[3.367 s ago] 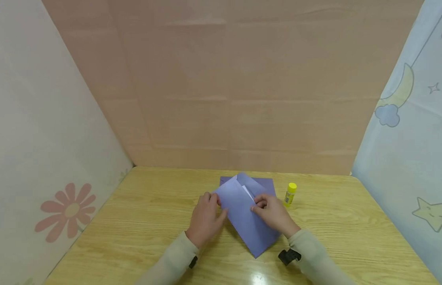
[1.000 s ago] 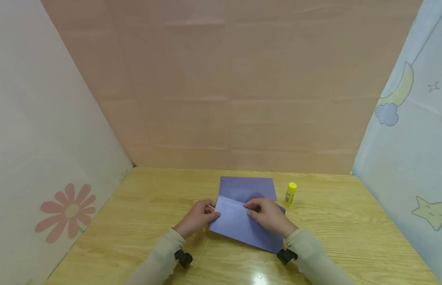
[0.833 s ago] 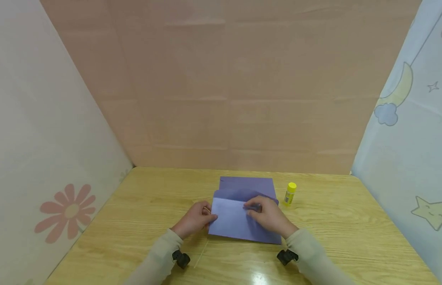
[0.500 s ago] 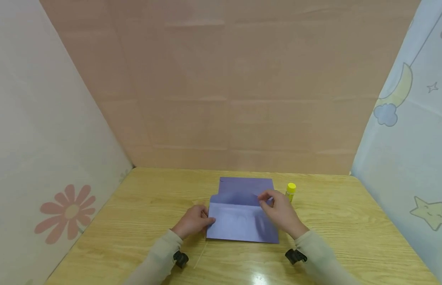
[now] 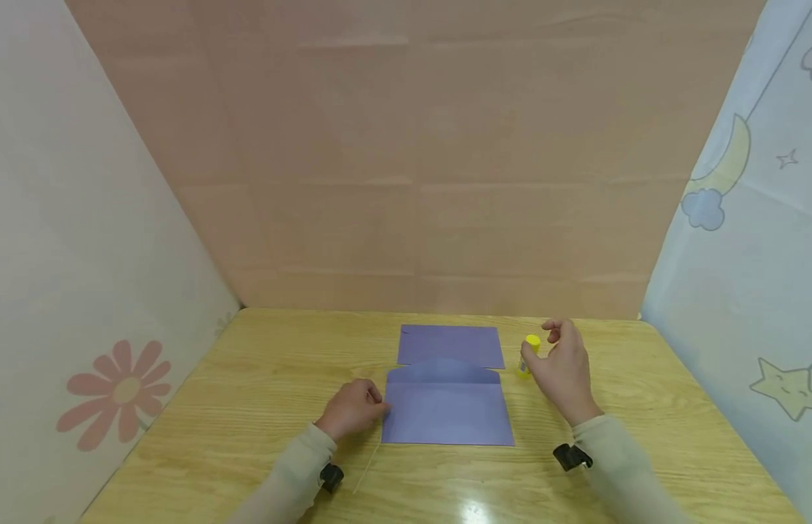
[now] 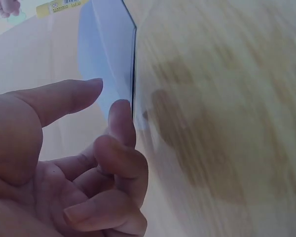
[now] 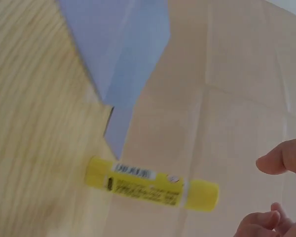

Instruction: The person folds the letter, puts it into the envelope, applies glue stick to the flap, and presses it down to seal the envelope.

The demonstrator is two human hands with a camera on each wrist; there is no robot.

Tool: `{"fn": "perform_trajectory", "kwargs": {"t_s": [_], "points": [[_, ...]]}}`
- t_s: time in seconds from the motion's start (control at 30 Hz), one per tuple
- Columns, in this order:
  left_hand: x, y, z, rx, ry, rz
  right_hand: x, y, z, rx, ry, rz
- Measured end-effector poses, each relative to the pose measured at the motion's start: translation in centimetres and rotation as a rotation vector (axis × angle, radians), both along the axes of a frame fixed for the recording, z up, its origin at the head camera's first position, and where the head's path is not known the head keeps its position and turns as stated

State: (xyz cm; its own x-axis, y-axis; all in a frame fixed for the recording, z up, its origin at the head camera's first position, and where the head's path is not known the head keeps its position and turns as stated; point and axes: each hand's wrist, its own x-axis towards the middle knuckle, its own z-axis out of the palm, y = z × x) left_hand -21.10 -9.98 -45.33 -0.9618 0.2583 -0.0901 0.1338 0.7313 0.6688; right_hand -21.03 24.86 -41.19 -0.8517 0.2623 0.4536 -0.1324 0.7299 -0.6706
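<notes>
A purple envelope lies on the table with its flap raised at the far side. At its left edge is my left hand; in the left wrist view the thumb stands apart from the loosely bent fingers, and nothing is gripped. My right hand has its thumb and fingers spread around the yellow glue stick. In the right wrist view the capped glue stick stands apart from the thumb and fingertips.
Behind the near envelope lies a second purple envelope, partly covered by the raised flap. A thin pale strip lies on the wooden table near my left wrist. A brown backdrop and printed side panels enclose the table.
The envelope has turned from slanted to straight and now lies on the table. My right hand has left it and moved right to the glue stick. My left hand has loosened from its edge.
</notes>
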Motion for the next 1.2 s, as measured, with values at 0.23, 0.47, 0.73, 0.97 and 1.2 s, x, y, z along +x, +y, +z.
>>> {"fn": "perform_trajectory", "kwargs": {"t_s": [0.23,0.47,0.73,0.97,1.2], "points": [[0.0,0.3,0.0,0.015,-0.014,-0.042,-0.1,1.2,-1.2,0.026,-0.079,-0.022],[0.2,0.6,0.1,0.017,-0.03,-0.061,-0.7,2.2,-2.0,0.084,-0.382,0.069],[0.2,0.7,-0.1,0.044,-0.039,-0.087,-1.4,2.7,-3.4,0.121,-0.452,0.141],[0.0,0.7,-0.1,0.084,-0.028,-0.097,-2.0,2.9,-4.2,0.087,-0.451,0.184],[0.0,1.2,0.2,0.136,0.012,-0.134,-1.8,2.4,-3.9,0.088,-0.43,0.146]]}}
